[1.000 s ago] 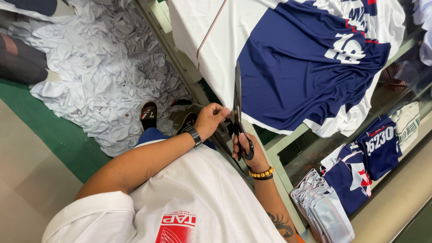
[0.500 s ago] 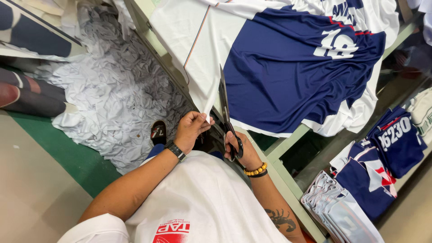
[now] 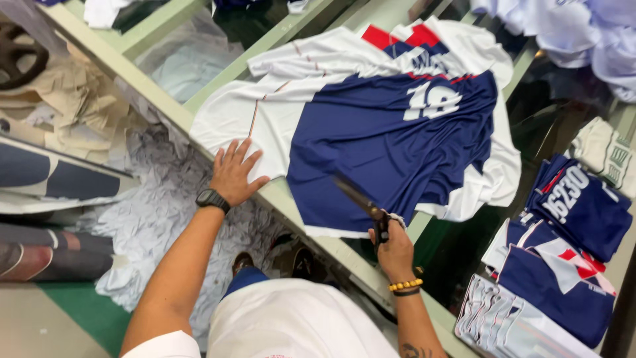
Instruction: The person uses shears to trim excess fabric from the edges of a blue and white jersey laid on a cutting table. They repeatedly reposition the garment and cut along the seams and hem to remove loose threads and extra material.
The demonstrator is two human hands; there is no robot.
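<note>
A pale green table frame (image 3: 159,106) runs from ten o'clock to five o'clock, and a navy and white sports jersey (image 3: 391,132) lies spread flat across it at centre. White fabric scraps (image 3: 165,212) are heaped on the floor at eight o'clock. Folded navy jerseys (image 3: 570,252) are stacked at four o'clock, with a flat packaged bundle (image 3: 503,318) just below them. The left hand (image 3: 235,172), released with fingers spread, presses flat on the jersey's white sleeve at nine o'clock, a black watch (image 3: 213,199) on its wrist. The right hand (image 3: 396,248), at six o'clock, is clenched around the handles of dark scissors (image 3: 361,199), whose blades lie over the jersey's navy hem
</note>
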